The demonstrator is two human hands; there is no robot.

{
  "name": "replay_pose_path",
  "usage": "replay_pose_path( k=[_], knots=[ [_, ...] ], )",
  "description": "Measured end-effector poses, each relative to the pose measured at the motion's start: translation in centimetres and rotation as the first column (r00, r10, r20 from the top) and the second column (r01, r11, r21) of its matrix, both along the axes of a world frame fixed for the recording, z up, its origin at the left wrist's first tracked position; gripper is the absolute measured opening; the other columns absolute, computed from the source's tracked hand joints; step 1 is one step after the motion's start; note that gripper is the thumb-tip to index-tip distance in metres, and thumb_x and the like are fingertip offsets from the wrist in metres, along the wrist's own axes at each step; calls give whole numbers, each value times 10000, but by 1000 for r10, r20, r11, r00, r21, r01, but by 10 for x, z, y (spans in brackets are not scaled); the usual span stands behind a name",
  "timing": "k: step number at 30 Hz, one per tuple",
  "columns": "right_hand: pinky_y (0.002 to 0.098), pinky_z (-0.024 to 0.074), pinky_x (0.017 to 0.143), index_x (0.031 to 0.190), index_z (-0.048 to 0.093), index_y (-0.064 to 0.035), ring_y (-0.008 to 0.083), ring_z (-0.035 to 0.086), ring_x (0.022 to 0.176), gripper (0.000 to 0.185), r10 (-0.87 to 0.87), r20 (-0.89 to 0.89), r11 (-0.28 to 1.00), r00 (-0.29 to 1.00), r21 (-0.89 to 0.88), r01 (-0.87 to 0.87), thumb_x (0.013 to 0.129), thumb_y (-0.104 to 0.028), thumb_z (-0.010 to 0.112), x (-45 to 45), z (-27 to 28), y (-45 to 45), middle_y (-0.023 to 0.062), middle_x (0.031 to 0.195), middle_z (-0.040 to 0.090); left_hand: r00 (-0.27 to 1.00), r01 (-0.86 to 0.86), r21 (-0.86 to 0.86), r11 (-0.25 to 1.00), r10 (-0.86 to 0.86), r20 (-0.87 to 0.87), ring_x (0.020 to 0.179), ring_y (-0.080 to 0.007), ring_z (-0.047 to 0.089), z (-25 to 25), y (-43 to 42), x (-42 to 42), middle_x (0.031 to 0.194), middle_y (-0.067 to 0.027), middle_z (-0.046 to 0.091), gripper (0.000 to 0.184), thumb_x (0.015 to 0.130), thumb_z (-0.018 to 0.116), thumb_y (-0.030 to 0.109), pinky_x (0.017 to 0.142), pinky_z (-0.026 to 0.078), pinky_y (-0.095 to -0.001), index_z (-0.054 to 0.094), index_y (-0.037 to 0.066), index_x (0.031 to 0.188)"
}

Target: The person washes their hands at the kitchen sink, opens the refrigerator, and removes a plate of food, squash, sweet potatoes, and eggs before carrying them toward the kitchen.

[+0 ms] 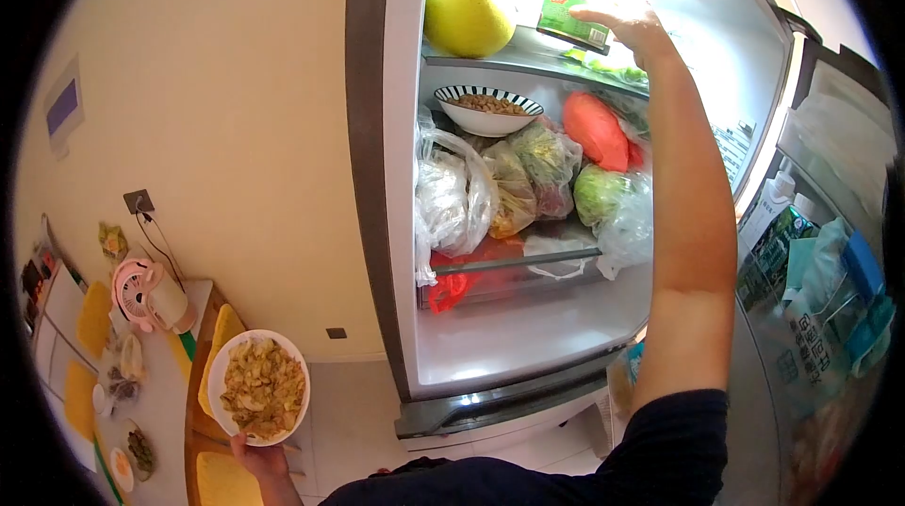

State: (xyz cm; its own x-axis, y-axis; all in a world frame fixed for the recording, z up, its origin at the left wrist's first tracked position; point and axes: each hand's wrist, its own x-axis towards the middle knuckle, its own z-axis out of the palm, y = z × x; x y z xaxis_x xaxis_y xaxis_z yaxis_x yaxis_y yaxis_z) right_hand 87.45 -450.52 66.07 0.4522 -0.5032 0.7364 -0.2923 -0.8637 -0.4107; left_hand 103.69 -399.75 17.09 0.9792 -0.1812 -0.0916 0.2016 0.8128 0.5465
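My left hand (262, 460) grips the lower rim of a white bowl (216, 391) filled with pieces of yellowish-brown cooked food (265, 389). It holds the bowl out to the left of the open fridge. My right hand (638, 32) is raised to the fridge's top shelf. Its thumb lies across a green box (558, 19), and glare washes out the other fingers. A large yellow-green pomelo (468, 17) sits left of the box. One shelf down, a striped bowl (486, 119) of brown nuts or beans rests above bagged vegetables.
Bagged produce (544, 162), a red bag (596, 132) and a white plastic bag (457, 195) crowd the middle shelf. Cartons (775, 228) fill the open door (754, 336) at right. At lower left are a dining table (165, 440), yellow chairs (224, 341) and a pink fan (138, 294).
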Motion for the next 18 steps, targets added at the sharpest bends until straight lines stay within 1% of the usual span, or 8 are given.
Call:
replay_pose_path(
  k=[5, 8, 11, 13, 15, 16, 17, 18],
  knots=[
    [302, 397, 890, 1073, 608, -28, 229, 518, 1018, 567, 2, -79, 996, 997, 90, 5, 636, -342, 788, 20, -12, -8, 132, 1090, 582, 1000, -1, -20, 1000, 1, -11, 1133, -313, 495, -4, -2, 4, 1241, -160, 467, 640, 701, 544, 246, 884, 483, -457, 372, 65, 1290],
    [308, 344, 960, 1223, 507, -37, 232, 472, 1107, 694, 488, -81, 873, 869, 76, -482, 675, -381, 762, 41, -30, -14, 136, 1158, 552, 1000, 5, 5, 1000, -5, -28, 1141, -315, 487, -9, -1, 10, 1241, -162, 463, 643, 706, 542, 254, 879, 485, -465, 365, 68, 1296],
    [411, 258, 1034, 1342, 371, -68, 307, 374, 1227, 761, 527, -97, 843, 844, -68, -534, 775, -509, 624, 24, -28, -42, 147, 1325, 408, 998, -13, 17, 1000, 14, -68, 1144, -317, 481, -13, -5, 14, 1240, -164, 459, 650, 708, 545, 260, 876, 486, -473, 358, 70, 1300],
    [497, 233, 1040, 1345, 373, -79, 382, 356, 1237, 725, 496, 311, 788, 811, 231, -571, 822, -555, 535, 21, -19, -30, 169, 1376, 337, 997, -18, 13, 1000, 19, -81, 1143, -318, 480, -11, -9, 15, 1240, -163, 456, 658, 703, 549, 259, 876, 486, -475, 353, 70, 1302],
    [442, 428, 924, 1320, 384, -78, 310, 438, 1175, 534, 412, 260, 847, 874, 246, -472, 886, -351, 533, 17, -5, -92, 164, 1333, 393, 997, -9, -1, 1000, 9, -73, 1141, -318, 480, -8, -12, 14, 1241, -160, 454, 669, 695, 555, 255, 877, 485, -474, 349, 71, 1303],
    [400, 496, 865, 1308, 391, -78, 277, 462, 1154, 467, 315, 362, 793, 878, 408, -453, 903, -269, 526, 14, -7, -67, 157, 1314, 413, 998, -10, -1, 1000, 10, -65, 1139, -316, 482, -8, -14, 15, 1243, -157, 455, 672, 691, 557, 252, 879, 484, -471, 348, 70, 1304],
    [309, 544, 786, 1264, 423, -57, 219, 499, 1105, 368, 144, 75, 898, 987, 409, -162, 912, -138, 490, 22, -2, -125, 138, 1249, 465, 998, -9, -1, 1000, 9, -57, 1138, -314, 483, -8, -15, 15, 1244, -153, 456, 676, 688, 560, 248, 881, 483, -468, 348, 69, 1304],
    [310, 538, 800, 1253, 439, -59, 226, 513, 1085, 360, 181, 39, 890, 983, 417, -181, 910, -152, 494, 26, -5, -118, 133, 1241, 474, 999, -9, -1, 1000, 9, -49, 1136, -312, 485, -7, -16, 15, 1246, -150, 457, 679, 684, 563, 244, 882, 482, -465, 347, 69, 1304]
  ],
)
